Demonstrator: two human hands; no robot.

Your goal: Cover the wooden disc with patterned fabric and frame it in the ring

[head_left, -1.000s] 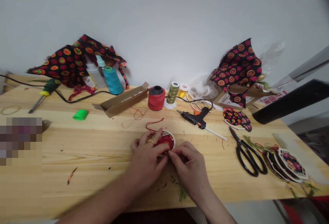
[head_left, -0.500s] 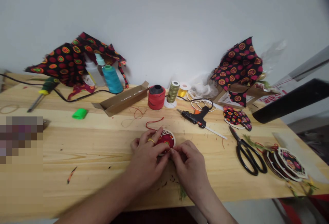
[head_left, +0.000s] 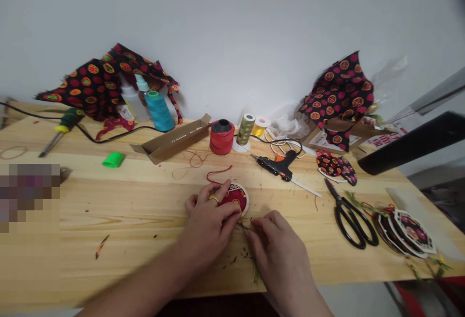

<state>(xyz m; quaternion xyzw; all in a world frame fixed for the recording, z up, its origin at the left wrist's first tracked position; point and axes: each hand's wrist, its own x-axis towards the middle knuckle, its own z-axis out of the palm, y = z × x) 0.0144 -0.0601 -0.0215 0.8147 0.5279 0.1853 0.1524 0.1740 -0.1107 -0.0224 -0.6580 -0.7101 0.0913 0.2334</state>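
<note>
A round ornament (head_left: 238, 197), with dark red patterned fabric in a pale fretwork frame, lies on the wooden table under my left hand (head_left: 207, 220). That hand's fingers rest over its left side, while thumb and forefinger pinch its lower edge. A red cord (head_left: 209, 177) runs out above the ornament. Just right of the lower edge, my right hand (head_left: 283, 246) has thumb and forefinger together on a thin dark cord (head_left: 242, 227) stretching from the ornament. Green threads (head_left: 256, 272) show below, partly hidden by my right hand.
Right of my hands are black scissors (head_left: 352, 220) and stacked ornaments (head_left: 412, 232). Behind them lie a black glue gun (head_left: 278, 166), a red thread spool (head_left: 221, 138) and an open cardboard box (head_left: 174, 142). A green cap (head_left: 113, 160) and a screwdriver (head_left: 60, 133) are at left.
My right hand has drawn away from the ornament, right and slightly toward me, leaving a gap where the thin cord shows. My left hand and the ornament have stayed nearly still.
</note>
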